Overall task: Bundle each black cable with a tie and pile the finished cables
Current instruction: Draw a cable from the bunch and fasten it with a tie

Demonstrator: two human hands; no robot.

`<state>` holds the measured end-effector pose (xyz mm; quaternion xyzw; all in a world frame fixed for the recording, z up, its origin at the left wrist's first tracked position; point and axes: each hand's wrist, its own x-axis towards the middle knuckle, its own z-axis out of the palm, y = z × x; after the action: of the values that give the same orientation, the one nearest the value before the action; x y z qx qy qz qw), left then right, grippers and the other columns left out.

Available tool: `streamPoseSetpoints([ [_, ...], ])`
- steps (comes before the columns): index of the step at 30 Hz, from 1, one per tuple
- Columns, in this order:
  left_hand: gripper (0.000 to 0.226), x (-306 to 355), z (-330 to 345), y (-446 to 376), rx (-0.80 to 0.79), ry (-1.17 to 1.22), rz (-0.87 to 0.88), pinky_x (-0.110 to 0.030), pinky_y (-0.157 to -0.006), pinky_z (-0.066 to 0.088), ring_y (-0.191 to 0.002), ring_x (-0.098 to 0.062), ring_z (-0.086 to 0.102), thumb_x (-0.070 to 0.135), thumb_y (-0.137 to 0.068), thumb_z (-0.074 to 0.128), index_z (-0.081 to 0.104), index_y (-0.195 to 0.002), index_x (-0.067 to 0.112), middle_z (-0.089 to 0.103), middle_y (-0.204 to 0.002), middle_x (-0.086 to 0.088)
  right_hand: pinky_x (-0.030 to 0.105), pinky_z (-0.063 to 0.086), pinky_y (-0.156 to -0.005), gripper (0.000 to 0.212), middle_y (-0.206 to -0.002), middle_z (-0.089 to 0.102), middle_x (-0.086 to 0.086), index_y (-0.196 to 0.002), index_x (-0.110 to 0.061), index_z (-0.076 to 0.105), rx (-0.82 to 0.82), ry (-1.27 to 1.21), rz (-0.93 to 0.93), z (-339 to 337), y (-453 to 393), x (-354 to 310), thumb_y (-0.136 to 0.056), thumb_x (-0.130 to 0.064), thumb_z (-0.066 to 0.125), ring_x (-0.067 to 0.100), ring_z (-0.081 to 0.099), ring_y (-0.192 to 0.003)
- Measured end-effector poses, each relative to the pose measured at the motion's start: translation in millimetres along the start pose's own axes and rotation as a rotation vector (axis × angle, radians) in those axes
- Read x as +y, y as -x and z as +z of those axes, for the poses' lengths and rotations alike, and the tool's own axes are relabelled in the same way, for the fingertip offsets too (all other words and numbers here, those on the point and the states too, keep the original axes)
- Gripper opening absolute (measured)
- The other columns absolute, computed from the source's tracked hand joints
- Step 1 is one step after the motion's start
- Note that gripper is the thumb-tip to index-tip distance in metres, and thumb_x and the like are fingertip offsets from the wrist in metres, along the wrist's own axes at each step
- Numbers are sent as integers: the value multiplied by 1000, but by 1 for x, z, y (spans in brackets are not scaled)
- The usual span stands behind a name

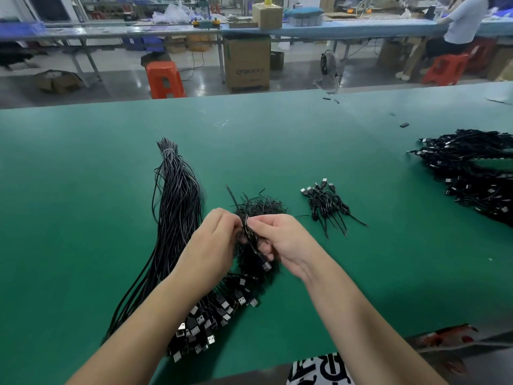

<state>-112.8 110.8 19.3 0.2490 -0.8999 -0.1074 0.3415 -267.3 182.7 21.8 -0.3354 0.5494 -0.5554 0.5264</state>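
Pinching from both sides, the left hand [212, 243] and the right hand [280, 240] are held close together above the green table mat [83, 176], fingers curled round a coiled black cable [251, 240]. The cable is gripped between the two sets of fingertips, its loops gathered into a narrow hank, and a boxy metal-faced USB plug [266, 265] is seen hanging from its lower end. A thin stiff black tie [231, 197] is seen sticking up and to the left from the pinch.

Directly behind and beneath the hands, a bristly heap of loose ties [262, 207] is spread on the smooth mat. To the left, a long sheaf of unbundled cables [177, 195] is laid lengthwise, bound near its far tip by a pale band, with its squared silvery plugs fanned out under the left forearm. To the right of the ties, a small pile of finished cables [329, 202] is set down, each one cinched at the waist. Well apart at the right edge, a large tangled mound of cables [472, 170] is heaped.
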Motion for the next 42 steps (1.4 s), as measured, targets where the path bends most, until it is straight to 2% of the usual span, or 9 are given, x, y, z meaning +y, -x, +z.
streamPoseSetpoints([
  [4, 18, -7, 0, 4, 16, -57, 185, -19, -79, 40, -83, -16, 50, -10, -86, 62, 60, -97, 4, 57, -93, -8, 22, 35, -41, 12, -75, 71, 14, -111, -15, 61, -11, -91, 64, -2, -1, -1, -100, -18, 62, 12, 43, -44],
  [8, 13, -5, -4, 0, -12, 191, -153, -10, -69, 39, -76, -2, 51, 9, -97, 59, 57, -90, 20, 56, -85, 11, 25, 47, -48, 11, -83, 74, 11, -106, -12, 66, -33, -90, -32, 4, -1, 3, -101, -7, 57, 14, 60, -58],
  [12, 16, -10, -6, -7, -114, 483, -475, -22, -59, 41, -57, -5, 50, 17, -98, 62, 64, -84, 24, 67, -73, -3, 24, 52, -54, 17, -83, 74, 3, -112, -9, 65, -9, 88, -130, 6, 1, 6, -96, -4, 65, 16, 68, -73],
  [16, 12, -12, -7, -6, -183, 625, -564, -31, -59, 44, -59, -14, 53, 17, -97, 65, 69, -86, 16, 67, -74, -13, 26, 54, -56, 10, -82, 76, 1, -96, -19, 65, 107, 257, -168, 11, -1, 10, -99, -10, 61, 32, 71, -77],
  [21, 10, -11, -5, -1, -112, 284, -279, -15, -62, 40, -66, -3, 52, 10, -94, 66, 63, -87, 17, 58, -74, 14, 15, 39, -51, 17, -62, 65, -8, -84, -27, 69, 134, 439, -167, 7, -2, 14, -99, -26, 62, 2, 48, -51],
  [27, 31, -21, 1, 5, -68, -198, 362, -35, -77, 47, -83, -28, 52, -15, -79, 58, 57, -104, 5, 54, -94, -9, 41, 53, -69, 30, -72, 56, -1, -82, -20, 74, 52, 422, -74, 3, -1, 11, -102, -35, 56, 12, 55, -60],
  [32, 27, -25, 1, 6, -11, -183, 309, -33, -74, 46, -80, -27, 52, -15, -80, 61, 62, -101, 3, 55, -93, -9, 39, 59, -74, 42, -80, 59, 4, -86, -13, 73, -69, 301, -74, 3, 1, 7, -100, -47, 55, 16, 57, -72],
  [35, 15, -20, -1, 6, 12, -99, 219, -29, -73, 48, -80, -24, 57, -9, -85, 70, 69, -97, 0, 60, -92, -9, 24, 51, -68, 34, -64, 47, -14, -69, -30, 69, -94, 348, -147, 0, 4, 7, -102, -32, 59, 5, 46, -62],
  [42, 27, -14, -10, -1, 19, 224, -150, -11, -69, 40, -79, -5, 52, 45, -83, 66, 56, -87, 20, 51, -85, 12, 8, 45, -56, 23, -57, 57, -19, -83, -19, 74, -185, 25, -113, -8, 8, 7, -100, -12, 61, -5, 54, -53],
])
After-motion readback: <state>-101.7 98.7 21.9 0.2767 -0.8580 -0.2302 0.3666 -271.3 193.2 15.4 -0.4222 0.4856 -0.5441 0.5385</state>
